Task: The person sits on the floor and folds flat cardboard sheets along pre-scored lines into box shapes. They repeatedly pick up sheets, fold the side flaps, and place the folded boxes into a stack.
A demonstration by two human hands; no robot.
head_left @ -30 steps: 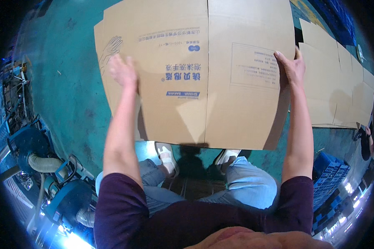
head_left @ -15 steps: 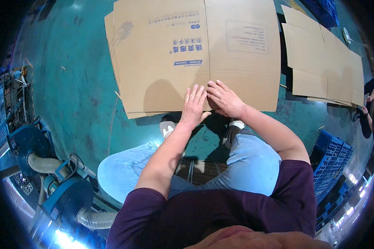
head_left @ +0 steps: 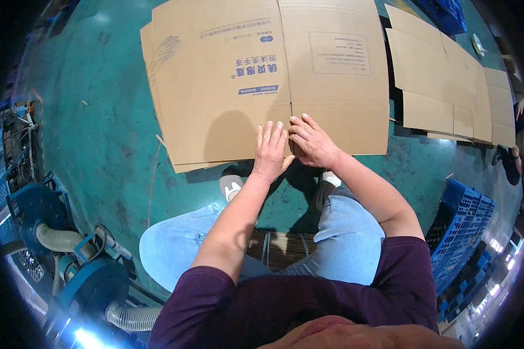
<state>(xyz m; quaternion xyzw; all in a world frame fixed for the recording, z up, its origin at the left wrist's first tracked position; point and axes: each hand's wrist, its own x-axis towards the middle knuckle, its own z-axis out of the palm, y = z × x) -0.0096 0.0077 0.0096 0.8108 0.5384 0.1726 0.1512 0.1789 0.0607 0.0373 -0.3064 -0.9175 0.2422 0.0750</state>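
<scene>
A flattened cardboard box point(head_left: 227, 116) with blue print and a drawn pair of hands lies in front of me, on top of at least one other flat sheet whose edge shows at its left. A slit or fold line runs down its middle toward me. My left hand point(head_left: 269, 156) rests flat on the near edge, just left of that line, fingers stretched upward and thumb out to the right. Just right of the line is my right hand point(head_left: 316, 144), its fingers apart and slightly bent, touching the board at the line. Its thumb is hidden.
More flattened cardboard point(head_left: 431, 75) lies at the right. A blue plastic pallet point(head_left: 463, 224) leans at the lower right, and another blue one point(head_left: 445, 14) is at the top right. Machines with ribbed hoses point(head_left: 137, 317) stand at the lower left. Part of another person point(head_left: 515, 157) shows at the far right.
The view has shifted slightly, so the cardboard sits a little further left. My right hand has turned, its fingers more raised and bent at the line. The left hand stays nearly in place.
</scene>
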